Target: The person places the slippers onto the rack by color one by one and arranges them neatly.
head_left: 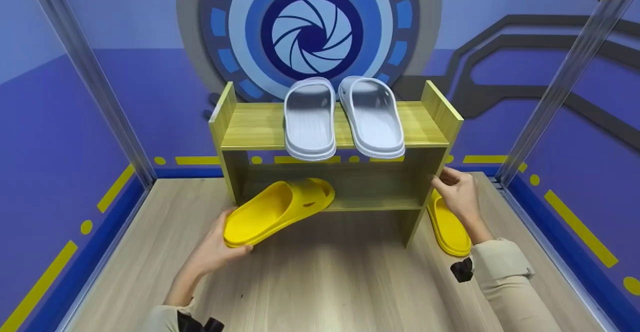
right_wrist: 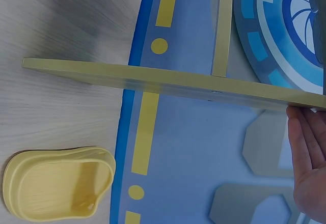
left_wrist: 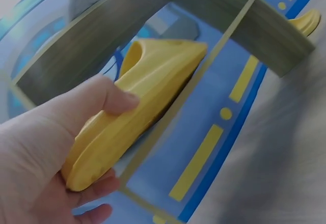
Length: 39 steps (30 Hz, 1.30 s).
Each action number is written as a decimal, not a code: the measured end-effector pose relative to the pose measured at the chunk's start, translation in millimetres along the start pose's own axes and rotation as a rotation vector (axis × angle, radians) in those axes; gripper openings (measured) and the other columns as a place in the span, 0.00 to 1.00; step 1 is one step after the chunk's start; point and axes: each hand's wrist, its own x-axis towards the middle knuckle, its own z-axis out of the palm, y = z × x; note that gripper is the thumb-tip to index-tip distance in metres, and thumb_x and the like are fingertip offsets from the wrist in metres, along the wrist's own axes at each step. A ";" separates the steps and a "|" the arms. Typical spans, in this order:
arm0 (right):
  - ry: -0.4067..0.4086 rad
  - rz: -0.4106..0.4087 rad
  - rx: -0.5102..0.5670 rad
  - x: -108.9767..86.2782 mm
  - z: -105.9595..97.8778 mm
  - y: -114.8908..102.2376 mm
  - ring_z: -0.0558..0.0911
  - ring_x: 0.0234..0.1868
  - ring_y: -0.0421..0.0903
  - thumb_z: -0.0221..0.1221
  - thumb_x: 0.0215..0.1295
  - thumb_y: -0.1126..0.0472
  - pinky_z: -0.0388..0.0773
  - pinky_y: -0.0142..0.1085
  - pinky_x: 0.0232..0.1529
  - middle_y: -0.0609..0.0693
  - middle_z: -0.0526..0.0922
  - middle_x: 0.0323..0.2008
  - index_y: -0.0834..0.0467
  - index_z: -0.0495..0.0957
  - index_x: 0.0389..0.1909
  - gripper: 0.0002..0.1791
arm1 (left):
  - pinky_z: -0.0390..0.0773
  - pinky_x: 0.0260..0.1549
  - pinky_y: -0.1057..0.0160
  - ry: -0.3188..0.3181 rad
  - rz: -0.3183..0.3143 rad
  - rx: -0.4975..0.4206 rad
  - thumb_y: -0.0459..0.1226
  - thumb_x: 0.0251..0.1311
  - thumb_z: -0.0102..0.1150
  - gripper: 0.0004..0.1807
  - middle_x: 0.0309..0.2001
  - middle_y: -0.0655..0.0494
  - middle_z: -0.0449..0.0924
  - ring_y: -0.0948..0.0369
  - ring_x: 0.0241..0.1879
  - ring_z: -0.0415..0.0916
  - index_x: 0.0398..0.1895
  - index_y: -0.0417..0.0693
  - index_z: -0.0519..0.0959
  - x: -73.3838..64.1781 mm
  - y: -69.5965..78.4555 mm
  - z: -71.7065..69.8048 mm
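Now our left hand [head_left: 216,247] pinches a bright yellow closed-toe slipper [head_left: 267,212], side vent showing, by its open heel, toe at the lower shelf [head_left: 372,188] of the shoe rack [head_left: 252,122]; our right hand [head_left: 460,194], fingers straight, touches its right panel [head_left: 442,114].

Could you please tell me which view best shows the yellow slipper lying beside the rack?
The right wrist view: the yellow slipper appears there whole, with nothing covering it. In the head view the right hand hides part of it; the left wrist view shows only a small part beyond the rack.
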 end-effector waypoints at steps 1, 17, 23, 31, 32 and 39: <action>-0.002 0.001 0.011 -0.6 -0.4 -3.5 0.78 0.30 0.33 0.60 0.53 0.64 0.73 0.23 0.32 0.58 0.81 0.34 0.66 0.79 0.41 0.14 | 0.62 0.43 0.53 0.023 0.006 0.016 0.38 0.36 0.70 0.48 0.51 0.47 0.63 0.54 0.45 0.63 0.62 0.42 0.53 0.3 0.9 3.7; 0.003 -0.026 0.011 -7.2 -1.9 -30.6 0.77 0.28 0.31 0.59 0.53 0.69 0.72 0.22 0.31 0.62 0.80 0.33 0.71 0.77 0.41 0.14 | 0.61 0.46 0.49 0.304 0.003 0.124 0.39 0.35 0.70 0.48 0.49 0.44 0.60 0.50 0.46 0.61 0.60 0.37 0.55 4.5 11.2 49.1; 0.005 -0.013 0.012 -6.7 -0.7 -30.8 0.78 0.29 0.33 0.59 0.53 0.69 0.72 0.22 0.31 0.62 0.80 0.34 0.71 0.77 0.41 0.14 | 0.63 0.47 0.47 0.379 -0.014 0.118 0.42 0.37 0.70 0.51 0.55 0.42 0.54 0.48 0.49 0.62 0.63 0.37 0.52 4.3 16.8 62.7; 0.002 -0.025 0.024 -6.7 -0.8 -29.5 0.80 0.31 0.41 0.59 0.53 0.70 0.72 0.22 0.31 0.63 0.80 0.34 0.71 0.77 0.41 0.14 | 0.59 0.51 0.44 0.269 0.091 0.066 0.42 0.40 0.68 0.50 0.62 0.41 0.49 0.46 0.57 0.57 0.66 0.39 0.49 -3.6 17.8 72.6; 0.003 -0.027 0.020 -6.7 -1.0 -29.2 0.80 0.31 0.43 0.59 0.53 0.69 0.72 0.22 0.31 0.63 0.80 0.34 0.71 0.77 0.42 0.14 | 0.59 0.51 0.44 0.257 0.118 0.056 0.42 0.41 0.67 0.50 0.62 0.41 0.50 0.46 0.57 0.57 0.65 0.39 0.50 -3.6 17.3 73.9; -0.006 -0.029 0.012 -7.3 -1.5 -29.8 0.80 0.33 0.53 0.59 0.54 0.69 0.72 0.22 0.32 0.63 0.80 0.35 0.70 0.77 0.42 0.15 | 0.61 0.50 0.46 0.266 0.191 0.029 0.43 0.42 0.68 0.46 0.59 0.43 0.55 0.48 0.55 0.60 0.64 0.39 0.55 1.8 19.9 86.4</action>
